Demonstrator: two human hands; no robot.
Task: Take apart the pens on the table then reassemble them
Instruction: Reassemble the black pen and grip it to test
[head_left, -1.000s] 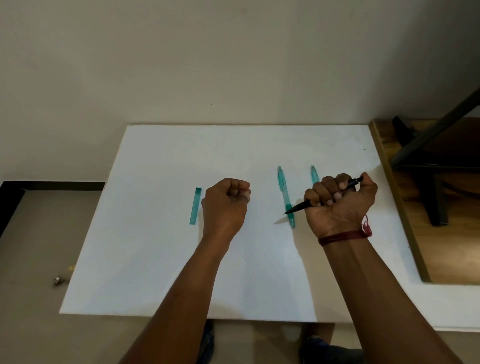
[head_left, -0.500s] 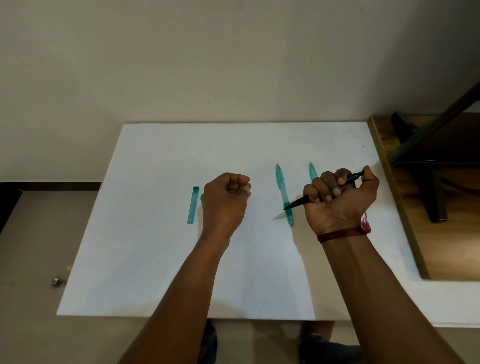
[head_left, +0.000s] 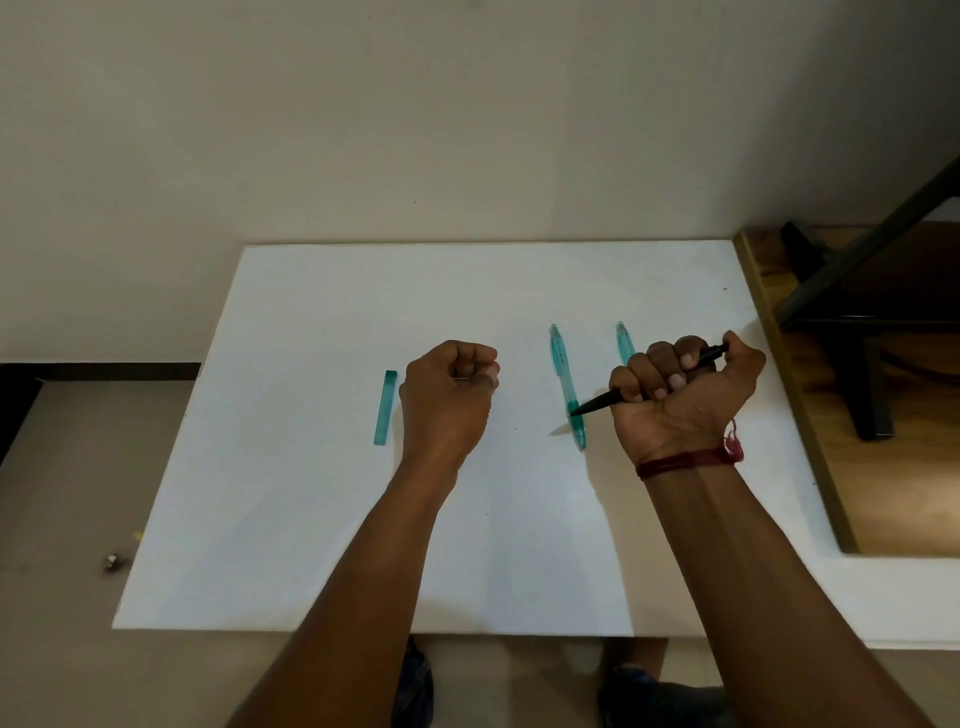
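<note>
Tube (head_left: 385, 408) beside left hand (head_left: 449, 395), black pen (head_left: 597, 402) tip over teal pen (head_left: 563, 374)

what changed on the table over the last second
Nothing visibly moved, and nothing was taken or let go. The right hand still grips the thin black pen insert, its tip by the long teal pen; the left hand stays a fist beside the short teal tube. The second teal pen lies as before behind the right hand.

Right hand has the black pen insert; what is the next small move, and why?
Probably the left hand reaches for the teal tube lying just beside it, so the black insert gripped in the right hand can slide in. The left fist's contents are hidden.
</note>
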